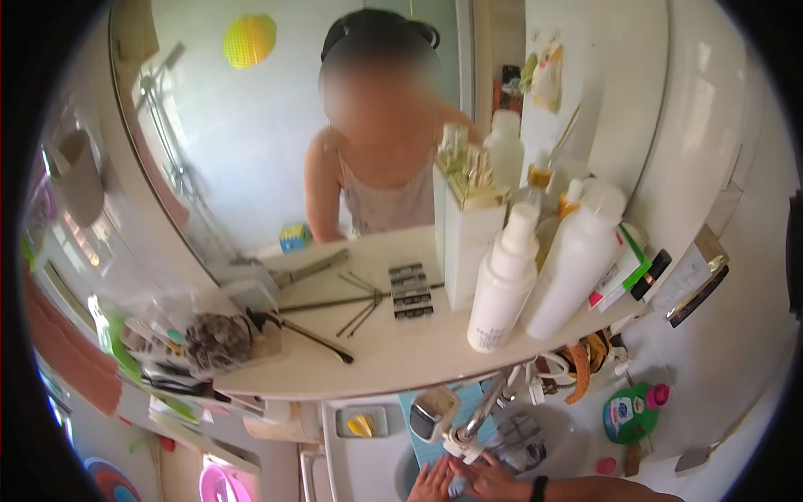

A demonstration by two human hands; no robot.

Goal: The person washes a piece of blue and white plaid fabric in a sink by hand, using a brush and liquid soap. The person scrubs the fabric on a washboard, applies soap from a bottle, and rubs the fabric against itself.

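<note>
At the bottom centre, my left hand (431,482) lies below the faucet (461,439), its fingers stretched out beside a small light-blue cloth (460,486). My right hand (492,480), with a black band on the wrist, touches the same cloth from the other side, its fingers close under the faucet's white tip. Whether either hand grips the cloth cannot be told. Behind the hands leans a light-blue board (417,411), partly hidden by the faucet. A grey, partly see-through object (524,439) stands right of the faucet.
Above is a white shelf (376,370) with a white pump bottle (502,288), a white spray can (574,263) and a grey mesh sponge (219,342), under a mirror (251,157). A soap dish (345,421) with yellow soap sits left; a green detergent bottle (630,417) stands right.
</note>
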